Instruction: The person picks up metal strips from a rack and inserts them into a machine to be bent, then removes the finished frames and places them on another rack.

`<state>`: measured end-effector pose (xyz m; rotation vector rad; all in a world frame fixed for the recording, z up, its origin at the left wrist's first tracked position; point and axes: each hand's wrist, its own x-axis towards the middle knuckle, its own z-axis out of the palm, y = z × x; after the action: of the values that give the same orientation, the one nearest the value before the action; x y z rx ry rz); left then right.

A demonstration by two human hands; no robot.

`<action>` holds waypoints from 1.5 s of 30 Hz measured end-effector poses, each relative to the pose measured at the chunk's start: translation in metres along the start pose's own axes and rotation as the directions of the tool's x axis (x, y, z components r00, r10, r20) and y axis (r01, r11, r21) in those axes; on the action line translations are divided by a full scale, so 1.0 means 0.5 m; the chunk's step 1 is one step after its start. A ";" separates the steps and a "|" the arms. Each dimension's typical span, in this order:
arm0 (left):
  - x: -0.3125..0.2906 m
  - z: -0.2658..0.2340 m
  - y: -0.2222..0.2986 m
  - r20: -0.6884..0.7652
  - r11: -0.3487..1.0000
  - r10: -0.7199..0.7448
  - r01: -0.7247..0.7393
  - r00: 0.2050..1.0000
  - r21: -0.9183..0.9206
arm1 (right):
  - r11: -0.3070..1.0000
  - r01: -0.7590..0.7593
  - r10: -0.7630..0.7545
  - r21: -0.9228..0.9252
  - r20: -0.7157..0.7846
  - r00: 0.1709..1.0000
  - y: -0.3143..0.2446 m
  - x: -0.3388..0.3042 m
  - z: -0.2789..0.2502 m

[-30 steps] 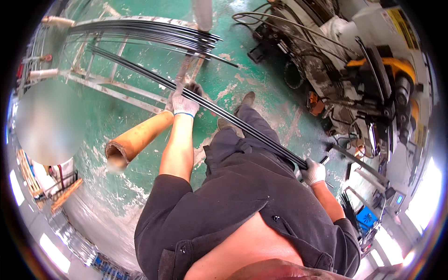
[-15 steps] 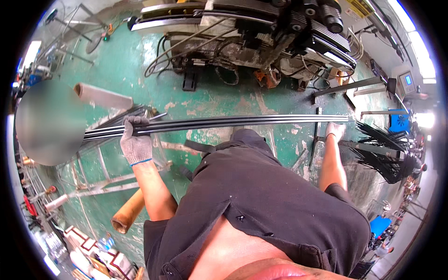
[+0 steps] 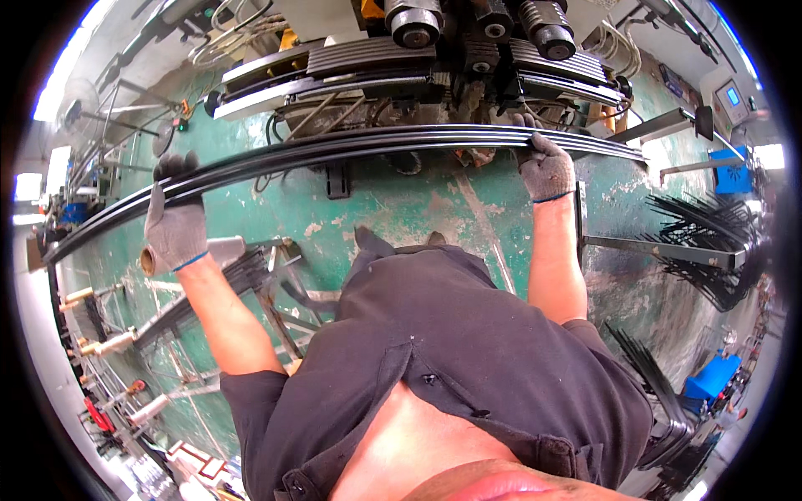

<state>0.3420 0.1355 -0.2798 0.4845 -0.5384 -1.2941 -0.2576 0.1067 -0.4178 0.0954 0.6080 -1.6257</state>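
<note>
A bundle of long black rods or tubes (image 3: 359,144) spans the view from the far left to the right, held up in front of the machine. My left hand (image 3: 178,219), in a grey knit glove with a blue cuff edge, is wrapped round the bundle toward its left part. My right hand (image 3: 547,167), gloved the same way, grips the rods nearer their right end. The fingertips of both hands are partly hidden behind the rods. Whether the rods are solid or hollow I cannot tell.
Ahead stands a large metal machine (image 3: 368,63) with rails, cylinders and cables. A metal stand (image 3: 660,250) lies at right beside piled black rods (image 3: 702,267). Behind my left arm are a frame rack (image 3: 271,292) and a cardboard tube (image 3: 150,260). Green floor (image 3: 401,204) shows between.
Both hands have carried the rods up and forward, closer to the machine. My right hand now wraps the bundle farther in from its right end. The machine appears nearer.
</note>
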 end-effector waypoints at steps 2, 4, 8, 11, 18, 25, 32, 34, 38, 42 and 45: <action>0.040 -0.034 0.002 -0.112 0.998 0.041 -0.035 0.993 0.052 | 1.000 0.003 0.000 -0.027 0.107 0.994 0.017 0.019 0.018; 0.092 -0.065 -0.011 -0.189 0.988 0.078 -0.051 0.979 0.144 | 0.994 0.095 -0.094 -0.056 0.011 0.995 0.047 0.071 0.019; 0.201 -0.158 -0.029 -0.314 0.984 0.070 -0.015 0.947 0.176 | 0.919 0.309 -0.369 -0.245 -0.254 0.894 0.147 0.072 0.160; 0.292 -0.228 -0.044 -0.376 0.986 -0.029 0.088 0.926 0.141 | 0.913 0.317 -0.388 -0.257 -0.307 0.869 0.199 0.095 0.245; 0.419 -0.265 -0.180 -0.446 0.944 -0.269 0.326 0.854 0.054 | 0.622 0.205 -0.475 -0.756 -0.156 0.866 0.328 0.200 0.266; 0.412 -0.128 -0.241 -0.221 0.897 -0.442 0.422 0.869 -0.132 | -0.079 -0.138 -0.570 -0.987 -0.069 0.819 0.301 0.265 0.266; 0.503 -0.266 -0.206 -0.337 0.963 -0.270 0.254 0.902 -0.091 | -0.763 -0.238 -0.395 -0.601 0.141 0.908 0.305 0.284 0.270; 0.487 -0.251 -0.234 -0.268 0.962 -0.266 0.273 0.926 -0.013 | -0.735 -0.230 -0.388 -0.638 0.118 0.914 0.297 0.291 0.256; 0.448 -0.175 -0.292 -0.283 0.924 -0.373 0.380 0.884 -0.029 | -0.675 -0.176 -0.357 -0.716 0.110 0.927 0.305 0.245 0.271; 0.442 -0.147 -0.286 -0.250 0.920 -0.392 0.367 0.886 -0.140 | 0.740 0.297 -0.508 -0.604 -0.212 0.835 0.342 0.213 0.264; 0.470 -0.201 -0.258 -0.302 0.970 -0.229 0.242 0.926 0.008 | 0.805 0.206 -0.420 -0.556 -0.291 0.860 0.327 0.162 0.274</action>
<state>0.3498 -0.1175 -0.4139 0.7872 -0.2596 -1.4067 -0.0774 -0.0297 -0.3871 -0.0737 1.4298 -1.7252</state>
